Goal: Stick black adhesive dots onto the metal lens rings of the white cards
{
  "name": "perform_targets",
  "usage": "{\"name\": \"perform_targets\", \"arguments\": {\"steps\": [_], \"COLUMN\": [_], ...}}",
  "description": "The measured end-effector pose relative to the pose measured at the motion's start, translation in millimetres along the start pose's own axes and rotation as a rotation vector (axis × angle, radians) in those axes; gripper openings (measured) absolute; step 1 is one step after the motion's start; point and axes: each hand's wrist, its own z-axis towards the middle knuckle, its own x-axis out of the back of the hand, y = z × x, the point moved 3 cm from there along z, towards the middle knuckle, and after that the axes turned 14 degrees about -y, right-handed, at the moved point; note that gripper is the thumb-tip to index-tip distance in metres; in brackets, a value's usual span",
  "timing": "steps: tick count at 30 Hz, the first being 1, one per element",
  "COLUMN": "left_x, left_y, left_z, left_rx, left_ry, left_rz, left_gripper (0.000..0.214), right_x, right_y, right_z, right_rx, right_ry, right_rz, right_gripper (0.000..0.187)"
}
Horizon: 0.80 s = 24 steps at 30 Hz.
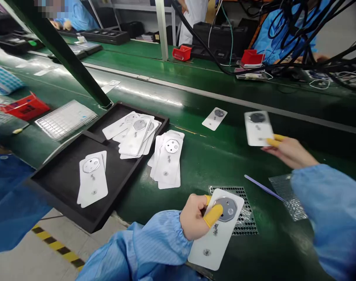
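My left hand, with yellow finger cots, grips a white card bearing a grey octagonal part, held low over a perforated metal grille. My right hand reaches out over the green belt and pinches another white card by its near edge. One more card lies alone on the belt. A fanned stack of the same cards rests beside a black tray that holds two more piles.
A purple stick and a clear bubbled sheet lie by my right sleeve. Red bins, a clear blister tray, a slanted green post and hanging cables sit around. Other people in blue coats work at the far side.
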Motion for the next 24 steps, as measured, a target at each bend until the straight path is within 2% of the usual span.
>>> {"name": "perform_targets", "arguments": {"steps": [3,5,7,8,9,11,14,17,19,21,22,24], "left_x": [-1.7,1.7,8.4,12.9,18.1,31.0,55.1,73.9,78.3,75.3,71.5,61.0], "left_y": [2.5,1.0,-1.3,-2.3,-3.2,-4.5,-6.1,-11.1,-15.9,-18.7,-18.5,-15.1], "left_z": [-6.7,-11.7,-17.0,-19.6,-21.8,-25.0,-24.7,-20.6,-19.9,-22.9,-25.8,-34.1], "left_rx": [-0.024,0.012,0.069,0.1,0.13,0.174,0.175,0.161,0.192,0.229,0.226,0.149], "left_ry": [0.011,0.051,0.072,0.07,0.056,0.03,-0.003,-0.087,-0.148,-0.171,-0.155,-0.07], "left_rz": [0.108,0.09,0.056,0.04,0.02,-0.015,0.07,0.35,0.604,0.87,0.992,1.2], "left_gripper": [0.054,0.053,0.051,0.05,0.05,0.048,0.049,0.07,0.086,0.088,0.082,0.053], "right_x": [-84.7,-129.7,-155.0,-159.2,-157.8,-141.3,-97.2,-56.3,-39.0,-28.3,-24.9,-20.7], "right_y": [2.3,8.0,13.9,16.3,18.1,21.1,30.2,52.0,73.3,92.1,98.4,104.0], "right_z": [-22.6,-34.1,-40.2,-42.3,-44.7,-53.3,-80.9,-117.8,-136.4,-145.2,-146.1,-143.2], "right_rx": [0.002,0.006,0.012,0.015,0.019,0.034,0.092,0.204,0.246,0.252,0.246,0.209], "right_ry": [-0.221,-0.322,-0.366,-0.368,-0.358,-0.308,-0.186,-0.063,-0.034,-0.006,0.024,0.092], "right_rz": [0.025,-0.007,-0.074,-0.12,-0.176,-0.299,-0.5,-0.909,-1.105,-1.094,-1.046,-0.942], "right_gripper": [0.021,0.021,0.022,0.023,0.024,0.027,0.033,0.038,0.04,0.036,0.033,0.028]}}
